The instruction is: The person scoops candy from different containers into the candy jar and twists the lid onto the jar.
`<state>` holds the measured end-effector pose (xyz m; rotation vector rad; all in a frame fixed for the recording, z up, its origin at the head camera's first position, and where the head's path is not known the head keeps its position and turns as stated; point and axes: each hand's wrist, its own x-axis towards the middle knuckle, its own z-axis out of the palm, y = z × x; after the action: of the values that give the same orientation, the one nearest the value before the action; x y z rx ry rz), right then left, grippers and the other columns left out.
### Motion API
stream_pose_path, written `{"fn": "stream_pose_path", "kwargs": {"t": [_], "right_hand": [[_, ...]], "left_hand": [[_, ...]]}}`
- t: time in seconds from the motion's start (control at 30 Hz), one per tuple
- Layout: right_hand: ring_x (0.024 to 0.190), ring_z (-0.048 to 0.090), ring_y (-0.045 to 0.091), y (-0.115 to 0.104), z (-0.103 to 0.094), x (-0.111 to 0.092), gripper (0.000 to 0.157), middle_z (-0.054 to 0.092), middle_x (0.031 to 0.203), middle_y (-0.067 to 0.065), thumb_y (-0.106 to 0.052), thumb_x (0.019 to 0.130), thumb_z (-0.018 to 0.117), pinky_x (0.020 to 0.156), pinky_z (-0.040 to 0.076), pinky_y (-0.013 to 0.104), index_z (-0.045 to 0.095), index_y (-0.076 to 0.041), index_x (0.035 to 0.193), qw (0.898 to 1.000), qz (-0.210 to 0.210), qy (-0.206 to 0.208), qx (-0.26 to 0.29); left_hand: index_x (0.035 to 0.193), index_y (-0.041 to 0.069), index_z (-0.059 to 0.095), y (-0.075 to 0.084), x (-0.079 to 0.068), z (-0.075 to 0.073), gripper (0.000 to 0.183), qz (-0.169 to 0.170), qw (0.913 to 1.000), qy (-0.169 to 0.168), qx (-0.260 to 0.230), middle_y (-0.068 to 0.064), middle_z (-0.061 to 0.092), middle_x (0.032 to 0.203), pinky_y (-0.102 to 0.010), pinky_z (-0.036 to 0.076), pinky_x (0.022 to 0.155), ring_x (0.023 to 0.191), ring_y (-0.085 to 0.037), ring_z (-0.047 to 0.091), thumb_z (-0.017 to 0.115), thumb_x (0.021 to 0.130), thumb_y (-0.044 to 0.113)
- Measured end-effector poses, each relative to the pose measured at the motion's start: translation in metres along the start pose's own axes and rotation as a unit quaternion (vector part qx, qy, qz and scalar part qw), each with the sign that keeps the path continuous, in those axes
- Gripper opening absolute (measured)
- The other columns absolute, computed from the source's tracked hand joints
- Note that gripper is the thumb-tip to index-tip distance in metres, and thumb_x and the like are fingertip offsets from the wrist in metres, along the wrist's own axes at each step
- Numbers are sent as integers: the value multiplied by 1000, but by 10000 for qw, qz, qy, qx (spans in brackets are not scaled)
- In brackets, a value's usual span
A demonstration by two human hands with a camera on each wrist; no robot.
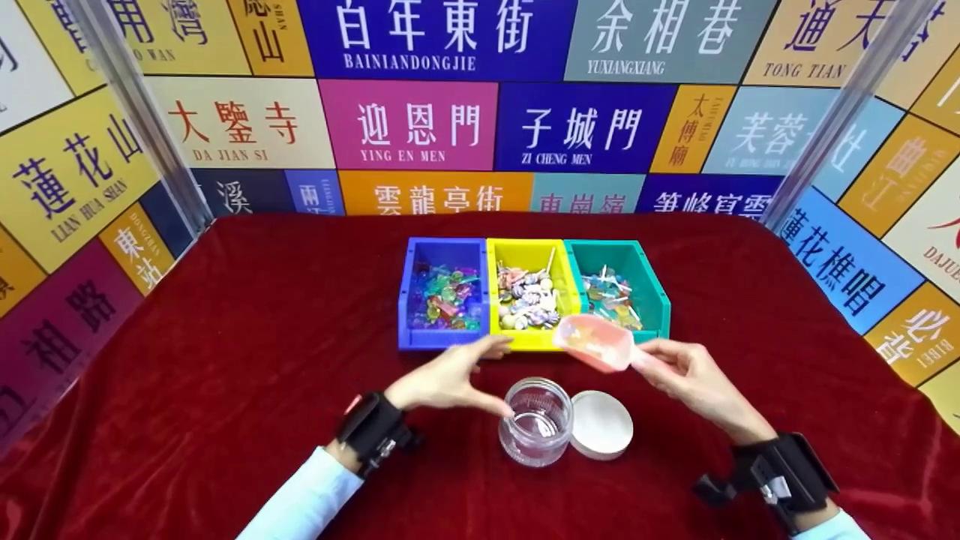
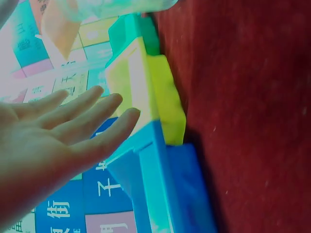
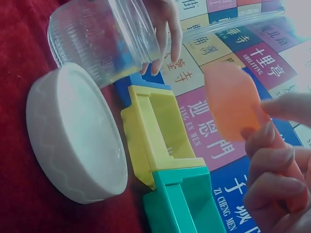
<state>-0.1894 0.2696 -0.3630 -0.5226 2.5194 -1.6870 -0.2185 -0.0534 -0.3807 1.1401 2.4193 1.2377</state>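
My right hand (image 1: 694, 379) grips the handle of a pink scoop (image 1: 611, 354), held above the front of the yellow and green bins. Pale bits show in the scoop, too blurred to tell. Its fingers (image 3: 274, 162) curl round the handle in the right wrist view. My left hand (image 1: 442, 381) has its fingers spread and thumb apart, beside the clear jar (image 1: 534, 450); whether the thumb touches the rim I cannot tell. No lid is on the jar, which looks empty. A white round lid (image 1: 602, 424) lies on the cloth just right of it.
Beyond the hands stand three joined bins: blue (image 1: 442, 341) with colourful clear candies, yellow (image 1: 527, 342) with wrapped lollipops, green (image 1: 654, 311) with more sticks and candies. Dark red cloth (image 1: 285, 315) covers the table. Sign-printed panels (image 1: 409, 124) enclose the back and sides.
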Motion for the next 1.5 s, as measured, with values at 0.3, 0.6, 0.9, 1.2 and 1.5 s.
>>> {"fn": "stream_pose_path", "kwargs": {"t": [0.3, 0.6, 0.9, 1.2, 1.5], "right_hand": [[54, 42, 6, -2, 2, -8, 15, 46, 62, 0, -8, 88, 54, 43, 36, 25, 63, -1, 97, 9952, -493, -835, -145], [74, 55, 14, -7, 4, -10, 15, 65, 87, 2, -16, 86, 58, 61, 48, 22, 66, -10, 97, 9889, -397, -1255, -691], [77, 58, 22, -12, 4, -11, 15, 66, 89, 1, -18, 86, 58, 66, 49, 21, 65, -12, 98, 9867, -343, -1307, -905], [71, 57, 11, -29, 4, -13, 9, 65, 80, 3, -9, 83, 60, 61, 48, 19, 66, -7, 90, 9719, -1232, -1225, -1590], [64, 52, 4, -42, 4, -13, 5, 62, 77, -13, -18, 83, 63, 55, 43, 15, 67, -17, 86, 9466, -1816, -1008, -2464]], "left_hand": [[134, 0, 31, 3, 2, 14, 87, -82, 9976, -679, 116, -15, 44, 131, -33, 41, 94, 115, -24, 48, 79, 65, 26], [131, 5, 37, 6, 6, 21, 84, 27, 9938, -913, 632, -10, 55, 120, -23, 42, 90, 105, -15, 54, 79, 63, 31], [126, 7, 44, 6, 7, 24, 74, -2, 9920, -894, 889, -4, 57, 116, -17, 41, 87, 101, -11, 53, 78, 65, 33], [126, 7, 44, 6, 7, 26, 74, -32, 9929, -905, 770, -5, 57, 116, -18, 42, 86, 100, -10, 54, 78, 65, 30], [126, 7, 44, 6, 7, 24, 75, -36, 9927, -878, 826, -4, 57, 115, -18, 43, 85, 97, -9, 54, 78, 65, 32]]}}
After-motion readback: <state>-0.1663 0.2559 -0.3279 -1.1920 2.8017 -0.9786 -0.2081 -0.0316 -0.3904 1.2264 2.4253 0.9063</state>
